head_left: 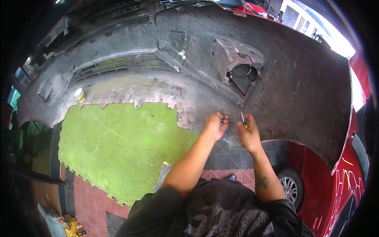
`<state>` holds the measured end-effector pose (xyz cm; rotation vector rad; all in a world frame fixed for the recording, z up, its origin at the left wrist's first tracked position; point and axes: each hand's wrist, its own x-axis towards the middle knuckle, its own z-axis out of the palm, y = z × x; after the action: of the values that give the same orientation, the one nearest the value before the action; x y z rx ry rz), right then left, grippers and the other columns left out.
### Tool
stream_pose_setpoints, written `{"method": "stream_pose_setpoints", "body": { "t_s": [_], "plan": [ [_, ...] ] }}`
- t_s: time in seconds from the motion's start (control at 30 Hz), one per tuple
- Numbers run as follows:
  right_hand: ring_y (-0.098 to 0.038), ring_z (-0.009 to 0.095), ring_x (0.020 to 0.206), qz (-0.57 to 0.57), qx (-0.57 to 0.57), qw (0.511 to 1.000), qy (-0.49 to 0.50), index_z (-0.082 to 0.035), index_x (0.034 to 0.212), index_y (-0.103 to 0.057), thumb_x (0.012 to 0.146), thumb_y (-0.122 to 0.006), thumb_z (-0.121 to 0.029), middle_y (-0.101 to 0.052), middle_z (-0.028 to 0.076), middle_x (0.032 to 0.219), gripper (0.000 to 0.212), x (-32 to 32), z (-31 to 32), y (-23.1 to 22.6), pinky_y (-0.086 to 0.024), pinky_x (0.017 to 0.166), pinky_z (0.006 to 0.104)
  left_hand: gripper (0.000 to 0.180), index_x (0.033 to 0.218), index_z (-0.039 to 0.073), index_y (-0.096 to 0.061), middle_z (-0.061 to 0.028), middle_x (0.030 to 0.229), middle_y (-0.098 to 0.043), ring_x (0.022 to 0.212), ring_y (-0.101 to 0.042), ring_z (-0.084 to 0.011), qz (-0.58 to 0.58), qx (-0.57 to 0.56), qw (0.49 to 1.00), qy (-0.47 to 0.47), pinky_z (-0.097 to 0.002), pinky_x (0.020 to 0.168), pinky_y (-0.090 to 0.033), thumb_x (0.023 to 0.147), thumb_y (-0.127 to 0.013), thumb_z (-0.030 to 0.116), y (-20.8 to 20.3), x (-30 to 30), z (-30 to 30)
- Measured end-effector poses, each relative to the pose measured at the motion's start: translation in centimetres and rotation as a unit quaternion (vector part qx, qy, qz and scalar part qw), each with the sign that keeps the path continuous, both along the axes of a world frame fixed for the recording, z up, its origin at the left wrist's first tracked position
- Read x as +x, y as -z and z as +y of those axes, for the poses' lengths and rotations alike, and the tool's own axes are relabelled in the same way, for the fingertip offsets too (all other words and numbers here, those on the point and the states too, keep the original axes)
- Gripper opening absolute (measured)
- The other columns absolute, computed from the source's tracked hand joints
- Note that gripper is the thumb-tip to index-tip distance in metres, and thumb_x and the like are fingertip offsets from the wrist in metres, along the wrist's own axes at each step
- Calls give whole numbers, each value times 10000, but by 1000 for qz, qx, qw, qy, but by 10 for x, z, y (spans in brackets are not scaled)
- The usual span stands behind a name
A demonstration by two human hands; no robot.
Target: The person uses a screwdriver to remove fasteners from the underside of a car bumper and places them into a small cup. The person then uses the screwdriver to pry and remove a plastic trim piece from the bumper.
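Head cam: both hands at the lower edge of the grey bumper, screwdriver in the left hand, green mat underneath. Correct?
Not quite. The head view shows the screwdriver in the right hand, not the left hand. The rest holds: both hands are at the lower edge of the grey bumper, green mat underneath.

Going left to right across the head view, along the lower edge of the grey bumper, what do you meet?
Small yellow-capped jar → green mat → left hand on the bumper edge → right hand holding a screwdriver → red car.
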<state>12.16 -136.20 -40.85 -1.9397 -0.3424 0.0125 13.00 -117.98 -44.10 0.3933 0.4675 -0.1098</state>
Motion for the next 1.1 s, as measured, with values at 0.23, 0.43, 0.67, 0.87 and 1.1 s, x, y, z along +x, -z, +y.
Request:
{"method": "stream_pose_setpoints", "body": {
  "t_s": [0.23,0.43,0.67,0.87,1.1],
  "plan": [
    [-610,150,828,-13,-35,999,-20,21,1260,-583,1031,-664,-136,-695,120,1002,289,-24,3,-27,-511,750,322,280,1225,4,-496,-153,1018,-593,694,-511,-176,-11,-5,1000,-27,-298,546,-416,958,-487,-81,10,-19,10],
    [-570,122,706,-26,-145,971,-187,6,966,-677,1021,-752,-255,-668,54,777,277,-76,-33,-50,-485,641,330,227,1251,-15,-511,-171,1106,-625,706,-506,-148,-41,5,998,-46,-274,565,-419,1028,-498,-59,28,-20,33],
    [-583,82,642,213,-115,965,-100,-63,801,-620,1113,-627,-285,-611,-36,697,383,-70,-210,-33,-452,574,283,118,1181,-9,-556,-142,1056,-643,692,-481,-127,-54,0,995,-84,-253,549,-404,1116,-534,88,16,-19,31],
    [-607,115,732,-150,42,955,252,-47,1024,-662,1170,-476,-350,-624,37,832,384,30,-347,-62,-472,648,275,254,1111,25,-620,-55,902,-612,639,-452,-101,-41,36,990,-132,-240,523,-370,1123,-611,279,18,-17,34],
    [-490,119,745,-397,153,903,61,-16,1173,-650,1183,-423,-310,-516,39,895,371,61,-285,-268,-401,675,265,322,1049,55,-688,29,814,-541,596,-411,-63,-15,106,971,-214,-222,498,-333,1087,-672,375,-11,-29,48]
  ]
}}
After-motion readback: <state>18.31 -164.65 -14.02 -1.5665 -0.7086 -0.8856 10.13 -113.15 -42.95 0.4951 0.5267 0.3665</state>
